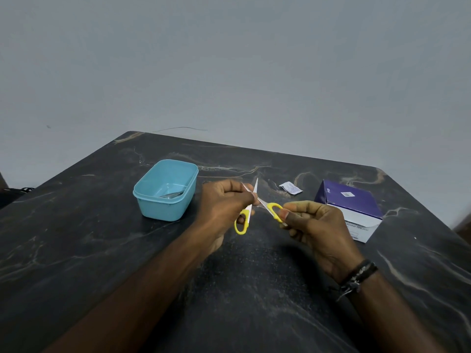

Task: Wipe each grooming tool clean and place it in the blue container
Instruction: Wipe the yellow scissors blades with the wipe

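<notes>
I hold small scissors (255,197) with yellow handles above the middle of the dark marble table (102,250), their blades spread wide apart. My left hand (224,202) pinches one blade near the pivot; whether a wipe lies under the fingers is hidden. One yellow loop hangs below that hand. My right hand (313,225) grips the other yellow loop between thumb and fingers. The blue container (165,189) stands to the left of my left hand, and a metal tool (173,194) lies inside it.
A torn white wipe sachet (290,187) lies beyond the scissors. A purple and white box of alcohol wipes (350,210) sits at the right, close to my right hand. A grey wall rises behind the table's far edge.
</notes>
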A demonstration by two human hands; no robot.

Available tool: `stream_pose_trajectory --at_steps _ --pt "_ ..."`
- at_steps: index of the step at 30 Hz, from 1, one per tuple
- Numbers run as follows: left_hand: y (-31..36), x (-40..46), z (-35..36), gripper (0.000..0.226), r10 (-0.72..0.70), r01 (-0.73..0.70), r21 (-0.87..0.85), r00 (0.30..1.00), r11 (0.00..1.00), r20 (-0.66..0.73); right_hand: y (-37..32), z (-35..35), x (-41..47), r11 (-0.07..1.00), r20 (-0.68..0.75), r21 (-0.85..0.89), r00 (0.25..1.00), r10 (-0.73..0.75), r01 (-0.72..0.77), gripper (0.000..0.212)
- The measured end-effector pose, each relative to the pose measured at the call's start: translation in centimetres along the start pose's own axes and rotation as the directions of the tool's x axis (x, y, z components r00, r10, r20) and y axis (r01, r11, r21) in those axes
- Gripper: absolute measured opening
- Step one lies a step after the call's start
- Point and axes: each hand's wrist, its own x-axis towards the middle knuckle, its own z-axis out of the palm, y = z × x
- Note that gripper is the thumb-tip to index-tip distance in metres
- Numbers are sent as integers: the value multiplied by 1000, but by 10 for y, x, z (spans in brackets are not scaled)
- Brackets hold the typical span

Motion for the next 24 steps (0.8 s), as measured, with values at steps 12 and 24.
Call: stream_pose_trajectory --at_steps 12,24 --pt "1 -5 -4 17 -198 146 156 893 977 404 -5 -8 2 991 -76 111 995 -60 68 19" --pt "1 0 -6 12 -179 159 94 944 983 276 -6 -10 3 994 -33 101 999 -42 45 14"
